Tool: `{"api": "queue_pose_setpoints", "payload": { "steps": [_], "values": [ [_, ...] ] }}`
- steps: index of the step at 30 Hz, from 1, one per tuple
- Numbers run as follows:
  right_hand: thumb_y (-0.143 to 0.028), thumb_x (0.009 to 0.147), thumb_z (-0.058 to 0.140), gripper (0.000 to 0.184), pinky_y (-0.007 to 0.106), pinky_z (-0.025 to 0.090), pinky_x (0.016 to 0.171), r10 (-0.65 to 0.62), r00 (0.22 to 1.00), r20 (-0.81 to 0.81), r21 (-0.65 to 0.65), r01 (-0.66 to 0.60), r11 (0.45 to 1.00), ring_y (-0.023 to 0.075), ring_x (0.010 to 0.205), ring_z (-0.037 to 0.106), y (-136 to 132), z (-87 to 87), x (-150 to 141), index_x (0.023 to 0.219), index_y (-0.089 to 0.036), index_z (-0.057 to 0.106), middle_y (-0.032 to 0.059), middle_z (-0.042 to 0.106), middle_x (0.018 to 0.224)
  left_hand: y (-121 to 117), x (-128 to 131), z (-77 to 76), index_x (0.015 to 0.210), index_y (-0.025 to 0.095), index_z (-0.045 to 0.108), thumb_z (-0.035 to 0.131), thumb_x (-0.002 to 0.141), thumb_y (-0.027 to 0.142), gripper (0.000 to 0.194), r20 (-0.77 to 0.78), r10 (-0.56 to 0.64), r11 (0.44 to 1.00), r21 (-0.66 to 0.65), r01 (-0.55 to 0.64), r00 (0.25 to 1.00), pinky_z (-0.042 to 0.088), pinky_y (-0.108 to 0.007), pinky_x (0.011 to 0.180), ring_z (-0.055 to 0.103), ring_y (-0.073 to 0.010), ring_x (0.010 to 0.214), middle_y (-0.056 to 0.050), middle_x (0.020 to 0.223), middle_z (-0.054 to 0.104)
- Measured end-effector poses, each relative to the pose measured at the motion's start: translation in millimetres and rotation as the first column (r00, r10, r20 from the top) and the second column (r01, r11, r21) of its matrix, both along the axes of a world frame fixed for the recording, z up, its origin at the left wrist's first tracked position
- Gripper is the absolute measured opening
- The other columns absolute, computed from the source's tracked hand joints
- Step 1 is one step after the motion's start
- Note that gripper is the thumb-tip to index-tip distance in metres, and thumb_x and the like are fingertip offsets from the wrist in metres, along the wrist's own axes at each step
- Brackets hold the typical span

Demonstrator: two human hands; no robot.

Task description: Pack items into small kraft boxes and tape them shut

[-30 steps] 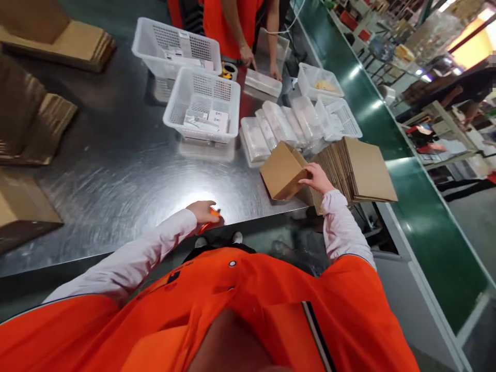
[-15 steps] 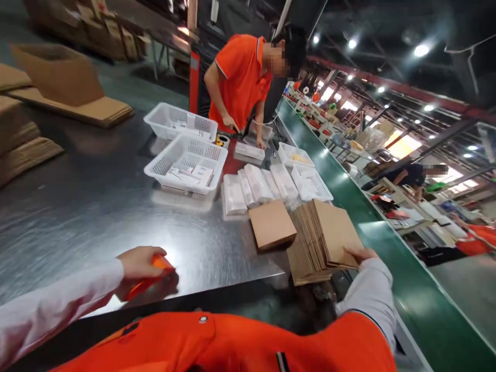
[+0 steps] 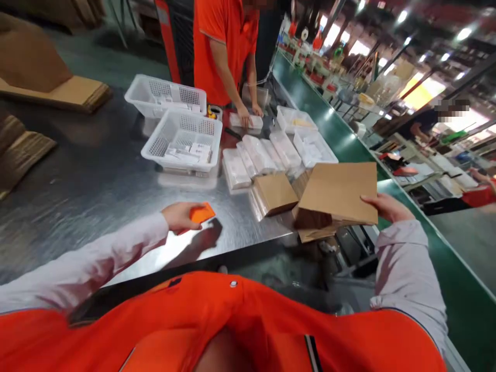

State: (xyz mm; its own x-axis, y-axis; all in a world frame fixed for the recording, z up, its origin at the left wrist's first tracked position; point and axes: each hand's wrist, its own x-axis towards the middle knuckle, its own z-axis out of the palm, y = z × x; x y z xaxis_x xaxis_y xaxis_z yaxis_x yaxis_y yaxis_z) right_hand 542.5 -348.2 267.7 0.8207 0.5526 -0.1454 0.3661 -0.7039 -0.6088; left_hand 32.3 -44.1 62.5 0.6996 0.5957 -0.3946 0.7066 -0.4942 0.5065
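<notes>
My left hand (image 3: pixel 180 216) grips a small bright orange object (image 3: pixel 203 212) above the metal table; its exact kind is not clear. On the right, my right hand (image 3: pixel 388 207) pinches the edge of a flat brown cardboard piece (image 3: pixel 341 187). That piece is raised at a tilt over a stack of cardboard pieces (image 3: pixel 315 235), hiding much of it. Just left of the stack lies a small brown cardboard box (image 3: pixel 277 192), with clear wrapping along its side. Several clear-wrapped white packs (image 3: pixel 236 169) lie behind it.
Two white plastic baskets (image 3: pixel 151 147) stand on the metal table (image 3: pixel 96 191), holding small white boxes. Smaller white trays (image 3: pixel 315 150) sit beside the green conveyor (image 3: pixel 437 258). Across the table, a co-worker in orange (image 3: pixel 215 51) handles a white pack. Folded cardboard (image 3: pixel 89 93) lies left.
My right hand has lifted a cardboard piece from the stack and tilted it flatter. My left hand has moved right and forward with the orange object. The camera view has dipped.
</notes>
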Motion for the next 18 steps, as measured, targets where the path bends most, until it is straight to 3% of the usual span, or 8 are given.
{"api": "queue_pose_setpoints", "payload": {
  "steps": [2, 4, 7, 9, 11, 14, 16, 18],
  "values": [
    [-0.021, 0.099, 0.063, 0.027, 0.042, 0.057, 0.088, 0.030, 0.996, -0.081, 0.164, -0.017, 0.986, 0.0274, 0.107, 0.078, 6, -0.7, -34, 0.119, -0.012, 0.077, 0.0305, 0.072, 0.133, 10, 6, 17.9, 0.162, 0.016, 0.055, 0.075, 0.072, 0.058, 0.101, -0.038, -0.006, 1.000, 0.002, 0.006, 0.999, 0.057, -0.033, 0.088, 0.077, -0.0303, 0.094, -0.005, 0.107, 0.080],
    [-0.015, 0.093, 0.063, 0.036, 0.040, 0.055, 0.091, 0.166, 0.985, 0.055, 0.257, -0.174, 0.951, 0.0255, 0.109, 0.076, 30, -13.5, -92, 0.128, -0.012, 0.072, 0.0275, 0.071, 0.136, 21, 13, 33.3, 0.155, 0.018, 0.063, 0.077, 0.075, 0.063, 0.093, 0.039, 0.039, 0.997, 0.061, -0.042, 0.998, 0.053, -0.033, 0.101, 0.072, -0.0325, 0.117, -0.009, 0.128, 0.077],
    [-0.020, 0.095, 0.064, 0.035, 0.043, 0.057, 0.091, 0.383, 0.892, 0.240, -0.054, -0.382, 0.923, 0.0316, 0.104, 0.075, 86, -62.8, -212, 0.127, -0.007, 0.068, 0.0245, 0.076, 0.121, 35, 21, 47.6, 0.145, 0.019, 0.072, 0.053, 0.097, 0.071, 0.074, 0.140, 0.127, 0.988, 0.073, -0.138, 0.982, 0.047, -0.037, 0.112, 0.064, -0.0341, 0.134, -0.012, 0.142, 0.070],
    [-0.021, 0.097, 0.060, 0.033, 0.045, 0.057, 0.098, 0.608, 0.781, 0.141, -0.248, -0.567, 0.785, 0.0340, 0.109, 0.073, 122, -108.9, -289, 0.127, -0.010, 0.067, 0.0199, 0.076, 0.120, 41, 26, 47.1, 0.140, 0.016, 0.075, 0.037, 0.104, 0.074, 0.078, 0.111, 0.161, 0.984, 0.054, -0.167, 0.981, 0.048, -0.041, 0.110, 0.065, -0.0367, 0.132, -0.015, 0.139, 0.071],
    [-0.022, 0.098, 0.057, 0.034, 0.045, 0.056, 0.101, 0.702, 0.712, 0.005, -0.287, -0.671, 0.683, 0.0337, 0.111, 0.073, 149, -154.1, -343, 0.130, -0.011, 0.066, 0.0177, 0.076, 0.120, 44, 30, 36.5, 0.129, 0.012, 0.080, 0.045, 0.097, 0.082, 0.085, 0.037, 0.179, 0.983, 0.030, -0.180, 0.983, 0.050, -0.045, 0.107, 0.067, -0.0412, 0.127, -0.020, 0.129, 0.074],
    [-0.034, 0.105, 0.053, 0.042, 0.038, 0.060, 0.093, 0.706, 0.674, -0.218, -0.061, -0.731, 0.680, 0.0265, 0.107, 0.073, 166, -204.6, -378, 0.142, -0.018, 0.059, 0.0113, 0.074, 0.125, 47, 26, 9.1, 0.106, 0.010, 0.085, 0.073, 0.072, 0.087, 0.084, 0.017, 0.214, 0.973, -0.092, -0.212, 0.977, 0.052, -0.046, 0.100, 0.071, -0.0417, 0.111, -0.021, 0.106, 0.079],
    [-0.048, 0.106, 0.052, 0.053, 0.032, 0.062, 0.077, 0.670, 0.607, -0.427, 0.139, -0.688, 0.712, 0.0206, 0.095, 0.073, 166, -226.3, -382, 0.155, -0.026, 0.049, 0.0090, 0.068, 0.132, 51, 19, -7.2, 0.096, 0.014, 0.086, 0.082, 0.060, 0.084, 0.079, 0.096, 0.252, 0.947, -0.228, -0.225, 0.963, 0.054, -0.042, 0.095, 0.071, -0.0361, 0.102, -0.016, 0.097, 0.080],
    [-0.052, 0.103, 0.056, 0.068, 0.030, 0.061, 0.068, 0.605, 0.572, -0.554, 0.232, -0.592, 0.771, 0.0188, 0.092, 0.072, 163, -242.3, -381, 0.164, -0.028, 0.038, 0.0125, 0.060, 0.142, 57, 10, -15.9, 0.091, 0.017, 0.085, 0.087, 0.054, 0.078, 0.072, 0.170, 0.303, 0.905, -0.358, -0.228, 0.938, 0.054, -0.037, 0.091, 0.071, -0.0305, 0.095, -0.012, 0.092, 0.079]
  ]
}}
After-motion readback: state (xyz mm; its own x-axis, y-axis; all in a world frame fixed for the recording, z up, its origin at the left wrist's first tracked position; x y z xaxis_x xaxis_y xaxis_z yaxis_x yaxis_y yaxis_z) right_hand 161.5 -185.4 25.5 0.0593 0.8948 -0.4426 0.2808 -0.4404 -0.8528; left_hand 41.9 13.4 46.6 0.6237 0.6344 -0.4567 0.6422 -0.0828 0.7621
